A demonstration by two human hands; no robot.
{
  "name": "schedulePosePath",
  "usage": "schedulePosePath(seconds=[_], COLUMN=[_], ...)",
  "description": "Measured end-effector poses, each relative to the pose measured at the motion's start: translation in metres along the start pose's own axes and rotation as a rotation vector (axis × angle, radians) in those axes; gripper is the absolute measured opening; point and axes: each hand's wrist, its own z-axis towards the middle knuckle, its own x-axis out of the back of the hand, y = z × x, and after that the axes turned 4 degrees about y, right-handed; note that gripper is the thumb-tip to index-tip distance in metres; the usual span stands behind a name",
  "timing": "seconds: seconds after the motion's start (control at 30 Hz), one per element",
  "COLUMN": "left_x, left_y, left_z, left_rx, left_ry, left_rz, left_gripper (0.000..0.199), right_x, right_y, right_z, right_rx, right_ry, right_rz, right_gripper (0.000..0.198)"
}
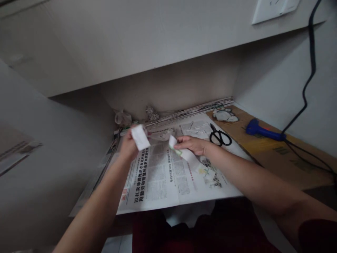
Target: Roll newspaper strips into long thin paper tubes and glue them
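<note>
My left hand (128, 146) is closed on a small white rectangular piece (140, 137), perhaps folded paper, held above the newspaper (158, 182). Between the thumb and fingers of my right hand (191, 144) is a white paper strip (190, 159) with green and yellow print. Its lower end hangs toward a printed picture on the newspaper. A clear, crumpled-looking item (164, 135) lies behind the hands, too blurred to name. Right of my right hand rest black-handled scissors (220, 137), with several thin white sticks (196, 130) near them.
A blue glue gun (265, 132) with a black cord (305, 95) lies on cardboard (263, 158) at the right. Behind it is a crumpled silvery-white piece (225, 115). Rolled paper sticks (200, 107) line the back wall, beside a plastic bag (123, 118). A panel (131, 42) overhangs the table.
</note>
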Motion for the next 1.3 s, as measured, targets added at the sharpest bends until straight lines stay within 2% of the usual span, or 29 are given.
schedulePosePath(seconds=[0.07,0.17,0.27,0.33,0.4,0.5,0.63,0.77,0.87,0.93,1.03,1.17,1.3], left_x=[0.009,0.018,0.020,0.017,0.013,0.003,-0.016,-0.034,-0.043,-0.048,-0.056,-0.066,-0.074], left_y=[0.020,0.043,0.058,0.068,0.079,0.094,0.111,0.132,0.152,0.164,0.176,0.177,0.152], left_z=[0.007,0.011,0.008,0.006,0.003,-0.004,-0.015,-0.023,-0.028,-0.033,-0.043,-0.053,-0.054], left_rx=[-0.004,-0.008,-0.127,-0.141,-0.060,0.006,0.046,0.079,0.111,0.123,0.122,0.111,0.052], left_ry=[0.075,0.099,0.118,0.131,0.086,-0.015,-0.102,-0.163,-0.221,-0.254,-0.268,-0.356,-0.498], left_rz=[-0.240,-0.395,-0.365,-0.351,-0.399,-0.488,-0.524,-0.588,-0.683,-0.712,-0.658,-0.608,-0.407], left_gripper=[0.020,0.025,0.033,0.032,0.019,0.037,0.046,0.049,0.046,0.042,0.042,0.048,0.054], right_x=[-0.017,-0.043,-0.063,-0.069,-0.070,-0.065,-0.057,-0.058,-0.058,-0.054,-0.045,-0.040,-0.035], right_y=[-0.004,-0.003,0.004,0.009,0.012,0.009,0.003,0.015,0.022,0.019,0.012,0.010,0.011], right_z=[-0.016,-0.037,-0.049,-0.052,-0.051,-0.047,-0.045,-0.043,-0.037,-0.033,-0.029,-0.027,-0.024], right_rx=[-0.076,-0.182,-0.330,-0.409,-0.446,-0.490,-0.539,-0.508,-0.556,-0.569,-0.494,-0.396,-0.239], right_ry=[-0.317,-0.690,-0.957,-1.042,-1.048,-0.957,-0.792,-0.950,-1.053,-1.048,-0.963,-0.880,-0.789], right_rz=[0.003,-0.035,-0.098,-0.166,-0.235,-0.270,-0.252,-0.326,-0.420,-0.567,-0.681,-0.593,-0.423], right_gripper=[0.032,0.026,0.028,0.031,0.030,0.034,0.045,0.036,0.037,0.041,0.046,0.051,0.056])
